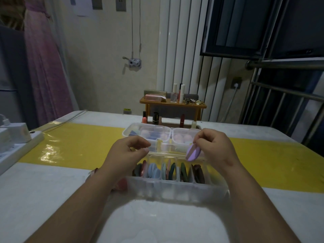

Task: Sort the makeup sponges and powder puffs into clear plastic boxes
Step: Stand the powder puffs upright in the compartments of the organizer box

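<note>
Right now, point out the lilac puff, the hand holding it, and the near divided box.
lilac puff (193, 153): head view, on its flat face.
right hand (216, 149): head view, back of the hand.
near divided box (175, 191): head view, its clear front wall.

Your left hand (126, 153) and right hand (216, 148): both bare, as are the forearms down to the frame's lower edge. Small reddish item at left wrist, indistinct.
</note>
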Available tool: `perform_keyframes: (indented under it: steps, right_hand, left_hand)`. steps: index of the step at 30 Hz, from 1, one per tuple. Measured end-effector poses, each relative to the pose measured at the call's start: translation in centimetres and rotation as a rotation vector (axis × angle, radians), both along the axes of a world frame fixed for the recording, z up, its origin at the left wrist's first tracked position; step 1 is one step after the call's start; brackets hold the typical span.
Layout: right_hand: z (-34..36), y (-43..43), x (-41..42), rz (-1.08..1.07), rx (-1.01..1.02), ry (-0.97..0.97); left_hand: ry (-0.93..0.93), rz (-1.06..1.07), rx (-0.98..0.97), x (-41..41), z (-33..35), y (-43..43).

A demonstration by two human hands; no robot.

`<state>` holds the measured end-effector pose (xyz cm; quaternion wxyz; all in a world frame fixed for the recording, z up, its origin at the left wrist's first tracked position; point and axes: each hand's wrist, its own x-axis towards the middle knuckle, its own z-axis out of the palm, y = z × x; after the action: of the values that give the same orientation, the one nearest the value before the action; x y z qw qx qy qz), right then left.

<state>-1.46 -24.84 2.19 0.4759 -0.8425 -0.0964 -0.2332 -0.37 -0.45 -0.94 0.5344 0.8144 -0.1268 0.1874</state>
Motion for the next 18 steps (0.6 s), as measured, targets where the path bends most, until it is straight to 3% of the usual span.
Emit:
perform_keyframes:
  steps: [9,18]
  right_hand:
    - [0.12,-1.01,0.10,-0.183,-0.107,-0.026]
    - [0.60,-1.04,-0.54,-0.136,-0.218,0.112]
  left_hand:
    - [0.035,-0.031,0.005,-0.04,-0.13,-0.23]
    - [0.049,-0.040,-0.014,0.11,-0.35,-0.11]
